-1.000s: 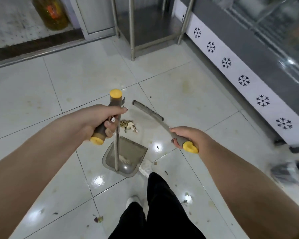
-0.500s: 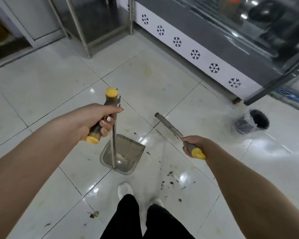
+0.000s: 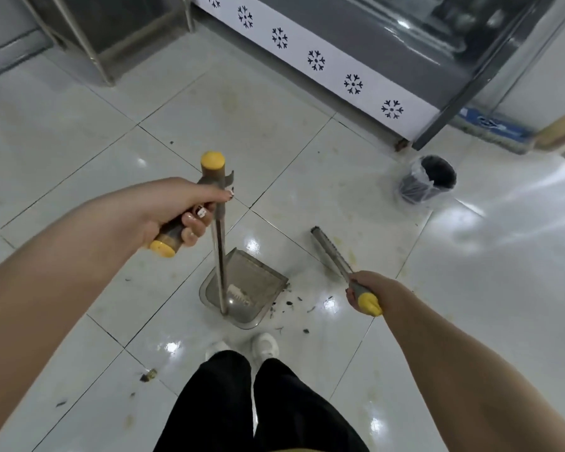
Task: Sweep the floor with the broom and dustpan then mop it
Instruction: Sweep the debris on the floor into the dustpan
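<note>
My left hand (image 3: 173, 213) grips the grey, yellow-capped handle of the dustpan (image 3: 255, 285), whose metal pole runs down to the translucent grey pan standing on the white tile floor in front of my feet. My right hand (image 3: 369, 291) grips the yellow-ended handle of the broom (image 3: 331, 256); its grey head points up and left, to the right of the pan. Small dark bits of debris (image 3: 287, 303) lie on the tiles just right of the pan's mouth. A little pale dirt sits inside the pan.
A small black bin with a clear plastic liner (image 3: 428, 179) stands at the right, near the corner of a grey display freezer (image 3: 356, 44) with a white snowflake strip. Metal table legs (image 3: 101, 65) stand at the upper left. A scrap of litter (image 3: 149, 375) lies lower left.
The view has swung to the right; the bin and freezer corner have come closer to the centre. Both hands have carried the dustpan and broom to a new patch with dark debris.
</note>
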Demonstrator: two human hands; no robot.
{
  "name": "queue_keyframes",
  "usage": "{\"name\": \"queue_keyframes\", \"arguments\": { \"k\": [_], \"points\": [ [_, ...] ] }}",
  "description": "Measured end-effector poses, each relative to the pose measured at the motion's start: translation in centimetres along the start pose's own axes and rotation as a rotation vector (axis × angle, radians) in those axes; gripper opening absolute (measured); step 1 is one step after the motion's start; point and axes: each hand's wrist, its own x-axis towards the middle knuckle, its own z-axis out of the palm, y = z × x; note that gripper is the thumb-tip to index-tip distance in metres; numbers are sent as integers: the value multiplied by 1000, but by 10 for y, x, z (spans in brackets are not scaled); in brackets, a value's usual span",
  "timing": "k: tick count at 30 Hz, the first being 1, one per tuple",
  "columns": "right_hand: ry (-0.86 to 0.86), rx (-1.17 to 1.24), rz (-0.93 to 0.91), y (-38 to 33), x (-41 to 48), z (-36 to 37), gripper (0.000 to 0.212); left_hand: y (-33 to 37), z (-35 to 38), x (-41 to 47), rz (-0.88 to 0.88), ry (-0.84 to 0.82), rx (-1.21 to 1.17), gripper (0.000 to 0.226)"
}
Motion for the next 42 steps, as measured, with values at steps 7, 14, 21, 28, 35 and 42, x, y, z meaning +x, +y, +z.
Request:
{"name": "queue_keyframes", "arguments": {
  "k": [7, 14, 21, 28, 35, 42],
  "points": [
    [60, -41, 5, 60, 8, -40, 26, -31, 44, -4, -23, -92, 97, 36],
    [-14, 87, 158, 146, 13, -27, 21, -76, 57, -13, -27, -185, 187, 39],
    [-167, 144, 192, 156, -14, 7, 25, -105, 66, -23, -57, -192, 195, 38],
    [-144, -12, 128, 127, -23, -32, 31, -111, 74, -32, -82, -152, 144, 39],
    [7, -62, 11, 105, 5, -104, 28, -113, 112, -32, -95, -99, 119, 39],
    [70, -171, 45, 90, 40, -174, 25, -110, 172, -20, -98, 27, 88, 36]
  ]
}}
